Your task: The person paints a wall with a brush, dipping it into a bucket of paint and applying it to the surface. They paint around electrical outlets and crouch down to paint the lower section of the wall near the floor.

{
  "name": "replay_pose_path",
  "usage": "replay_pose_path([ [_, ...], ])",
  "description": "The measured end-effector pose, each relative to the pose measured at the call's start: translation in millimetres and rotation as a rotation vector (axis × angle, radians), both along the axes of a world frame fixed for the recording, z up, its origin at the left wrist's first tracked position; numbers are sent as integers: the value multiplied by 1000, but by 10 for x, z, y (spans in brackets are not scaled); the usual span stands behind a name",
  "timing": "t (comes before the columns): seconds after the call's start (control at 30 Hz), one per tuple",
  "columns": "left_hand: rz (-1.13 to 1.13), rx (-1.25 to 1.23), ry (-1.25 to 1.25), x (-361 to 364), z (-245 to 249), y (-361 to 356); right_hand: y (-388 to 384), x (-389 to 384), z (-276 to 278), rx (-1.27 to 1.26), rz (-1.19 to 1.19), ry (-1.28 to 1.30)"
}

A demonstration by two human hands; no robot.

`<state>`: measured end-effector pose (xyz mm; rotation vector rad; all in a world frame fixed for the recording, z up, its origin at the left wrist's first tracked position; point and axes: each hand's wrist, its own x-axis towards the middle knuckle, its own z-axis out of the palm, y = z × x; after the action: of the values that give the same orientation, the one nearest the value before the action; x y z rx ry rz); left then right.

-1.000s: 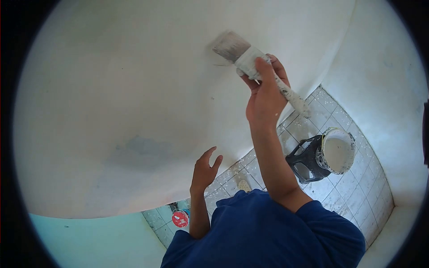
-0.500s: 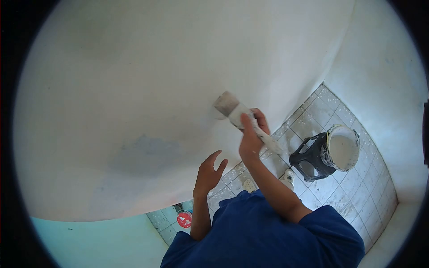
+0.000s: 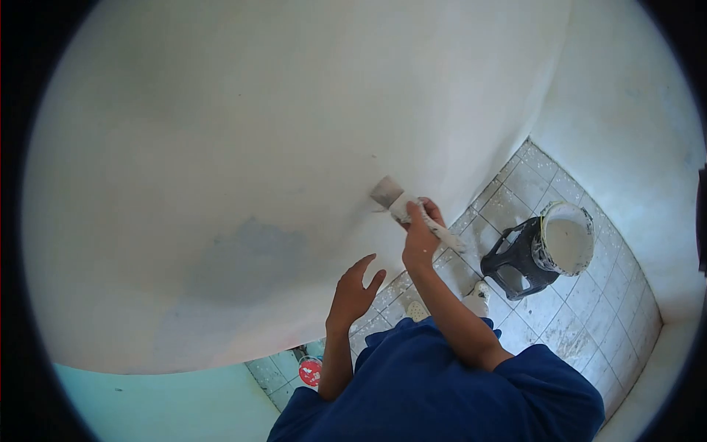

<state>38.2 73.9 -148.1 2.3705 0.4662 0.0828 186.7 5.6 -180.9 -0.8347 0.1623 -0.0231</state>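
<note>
My right hand is wrapped round the pale handle of a wide brush, whose bristle end points up and left against the whitish wall. Lower left of it, my left hand holds nothing; its thumb and fingers are apart, close to the wall. A grey-blue patch shows on the wall left of my hands. Whether the bristles touch the wall I cannot tell.
A bucket of whitish paint rests on a black stool at the right. Speckled grey tiles cover the floor. A red-and-white container stands at lower left, beside a turquoise surface.
The brush and my right hand have moved down and slightly right. My left hand has shifted a little to the right, still open. The view has shifted slightly.
</note>
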Motion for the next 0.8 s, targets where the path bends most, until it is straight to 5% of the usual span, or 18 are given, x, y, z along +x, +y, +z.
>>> replay_pose_path([
  [0.2,4,-76,47,-67,-32,34,60,-88,1207,129,3,-217],
  [0.33,8,-35,40,-106,-84,103,141,-196,4,-335,8,-195],
  [0.47,26,-36,75,-216,-55,123,-143,-151,-216,-83,31,141],
  [0.67,-26,-38,59,-137,-53,113,-298,537,1832,279,-130,-353],
  [0.73,-32,-41,39,-106,-52,93,-220,834,2002,216,-138,-328],
  [0.8,-35,-51,23,-42,-25,87,-86,1045,1343,217,-143,-156],
])
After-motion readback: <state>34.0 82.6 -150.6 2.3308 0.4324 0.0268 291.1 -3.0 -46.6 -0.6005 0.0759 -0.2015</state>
